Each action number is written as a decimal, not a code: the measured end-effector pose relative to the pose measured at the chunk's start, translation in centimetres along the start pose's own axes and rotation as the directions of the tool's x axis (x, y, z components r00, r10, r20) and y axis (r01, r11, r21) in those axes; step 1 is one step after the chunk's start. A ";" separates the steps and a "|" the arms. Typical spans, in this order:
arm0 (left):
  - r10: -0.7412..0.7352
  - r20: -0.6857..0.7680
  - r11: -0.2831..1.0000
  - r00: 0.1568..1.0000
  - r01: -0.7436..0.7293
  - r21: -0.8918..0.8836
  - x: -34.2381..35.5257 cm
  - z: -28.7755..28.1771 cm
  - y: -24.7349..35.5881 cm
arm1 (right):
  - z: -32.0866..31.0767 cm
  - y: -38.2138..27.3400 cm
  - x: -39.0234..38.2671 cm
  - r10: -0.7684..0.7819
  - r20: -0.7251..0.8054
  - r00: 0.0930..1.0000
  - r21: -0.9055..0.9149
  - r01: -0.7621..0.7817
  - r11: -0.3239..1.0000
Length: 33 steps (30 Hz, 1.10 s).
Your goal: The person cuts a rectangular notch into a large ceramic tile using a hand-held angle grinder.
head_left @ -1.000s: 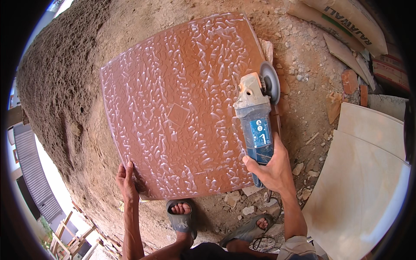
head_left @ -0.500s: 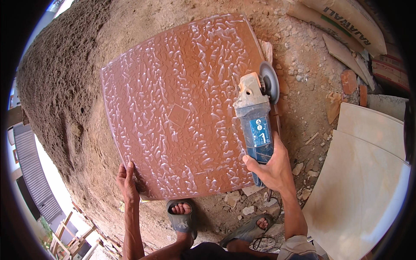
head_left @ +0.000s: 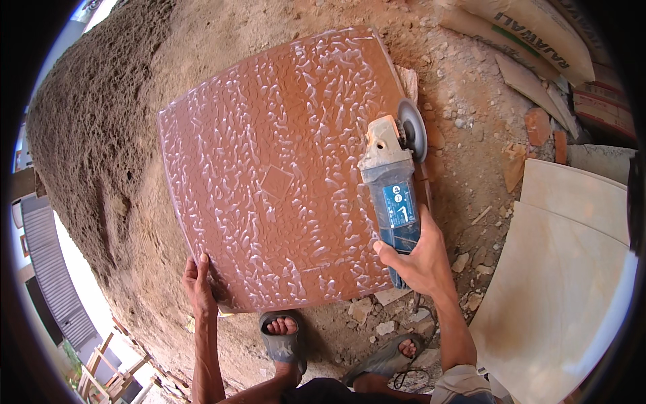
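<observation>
A large square tile (head_left: 235,168) lies on the ground, its reddish-brown, rough-patterned side up with whitish marks and a small diamond shape near the middle. My right hand (head_left: 424,259) is wrapped round the body of a blue angle grinder (head_left: 397,202) with a dusty grey head. The grinder's round disc (head_left: 412,131) stands upright along the tile's right edge; whether it touches or spins I cannot tell. At the tile's near left corner, my left hand (head_left: 200,286) grips the edge, thumb on top and the other fingers mostly hidden.
Pale smooth slabs (head_left: 558,269) lean at the right. Paper sacks (head_left: 531,40) and broken tile pieces (head_left: 538,126) lie at the far right. A mound of dark sand (head_left: 94,135) rises at the left. Rubble (head_left: 385,328) and a cord (head_left: 431,337) are near my sandalled feet (head_left: 282,337).
The grinder and the far part of the tile sit slightly further left and lower in the picture, much like a small shift of view. Both grips are the same.
</observation>
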<state>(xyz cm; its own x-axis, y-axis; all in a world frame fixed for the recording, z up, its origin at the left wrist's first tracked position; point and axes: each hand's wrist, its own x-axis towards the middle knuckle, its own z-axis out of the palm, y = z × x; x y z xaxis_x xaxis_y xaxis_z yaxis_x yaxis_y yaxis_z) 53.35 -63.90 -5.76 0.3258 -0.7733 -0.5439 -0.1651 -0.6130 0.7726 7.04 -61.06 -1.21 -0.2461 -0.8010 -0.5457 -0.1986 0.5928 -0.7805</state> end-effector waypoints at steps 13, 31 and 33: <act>0.065 -0.029 0.997 0.997 -0.066 -0.042 -0.3 0.9 0.3 | -0.3 1.3 -5.1 -0.105 -0.070 0.992 0.027 0.107 0.994; -0.033 0.045 0.992 0.998 0.038 -0.121 -1.2 -1.2 -2.7 | -3.8 -2.7 -6.9 0.011 -0.289 0.957 0.276 0.072 0.958; -0.042 0.073 0.987 0.996 0.052 -0.153 -2.3 -1.1 -3.0 | -3.8 -4.3 -6.9 0.046 -0.321 0.946 0.267 0.043 0.963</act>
<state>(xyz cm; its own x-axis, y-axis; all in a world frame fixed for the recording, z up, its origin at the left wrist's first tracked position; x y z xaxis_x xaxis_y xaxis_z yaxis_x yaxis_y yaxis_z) 54.11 -60.10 -6.47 0.2635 -0.7569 -0.5980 -0.0039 -0.6207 0.7840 5.93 -57.75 7.03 -0.5462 -0.7036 -0.4546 0.0517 0.5134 -0.8566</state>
